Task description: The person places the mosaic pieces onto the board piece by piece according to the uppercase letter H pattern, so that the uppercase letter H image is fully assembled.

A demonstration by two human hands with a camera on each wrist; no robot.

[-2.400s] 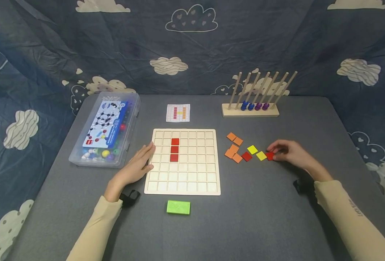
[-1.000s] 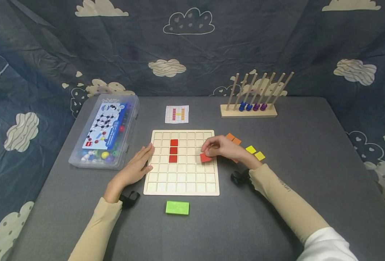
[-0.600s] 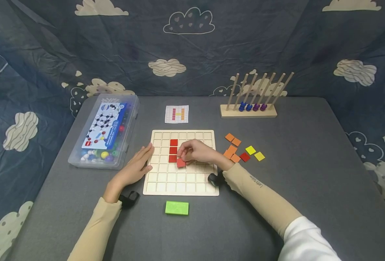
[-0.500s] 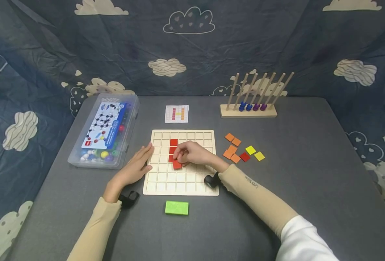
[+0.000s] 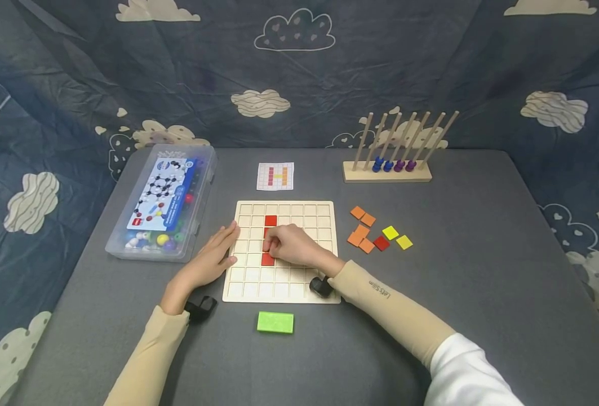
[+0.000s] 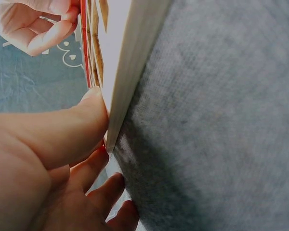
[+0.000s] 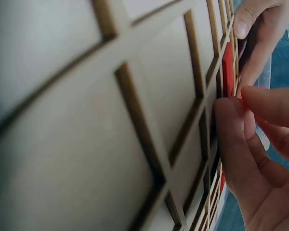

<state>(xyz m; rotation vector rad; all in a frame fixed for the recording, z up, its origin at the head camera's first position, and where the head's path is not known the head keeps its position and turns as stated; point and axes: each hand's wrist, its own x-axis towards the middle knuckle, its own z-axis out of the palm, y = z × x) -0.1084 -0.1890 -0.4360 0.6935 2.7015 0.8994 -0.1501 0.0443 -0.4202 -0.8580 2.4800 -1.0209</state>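
Right hand [image 5: 295, 245] over wooden grid board [image 5: 299, 288], thumb and fingertips drawn close together; can't tell if they're pinching anything. Square red tile [image 5: 267, 259], no long axis, sits just person-side of those fingertips, ending red column [image 5: 271, 220]. Left hand [image 5: 209, 260] farther off, straight-ish fingers at board's left edge.

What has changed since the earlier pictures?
The right hand moved left from the loose tiles, bringing a red tile onto the board, below the red column; whether the hand let go is unclear. The left hand stays at the board's edge; box, rack and card stayed put.
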